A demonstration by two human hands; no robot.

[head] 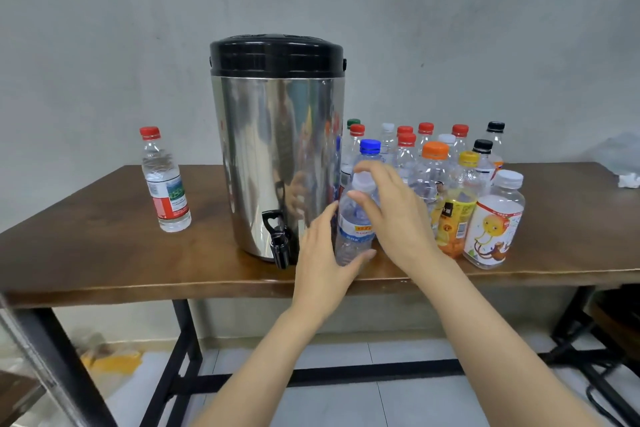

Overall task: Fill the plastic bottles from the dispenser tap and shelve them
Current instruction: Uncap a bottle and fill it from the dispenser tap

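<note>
head view: a clear bottle (355,229) stands upright at about 4 o'clock from the steel dispenser (277,149), just right of the black tap (278,243) at 6 o'clock on its base; whether it rests on the counter (104,253) i cannot tell. the left hand (322,263) grips its lower half, thumb in front and fingers curled behind, while the right hand (391,215) curves thumb and fingers round the shoulder and pale cap. a red-capped bottle (164,184) holding water stands alone at 9 o'clock from the dispenser, and a crowd of capped bottles (433,170) stands at 3 o'clock.
</note>
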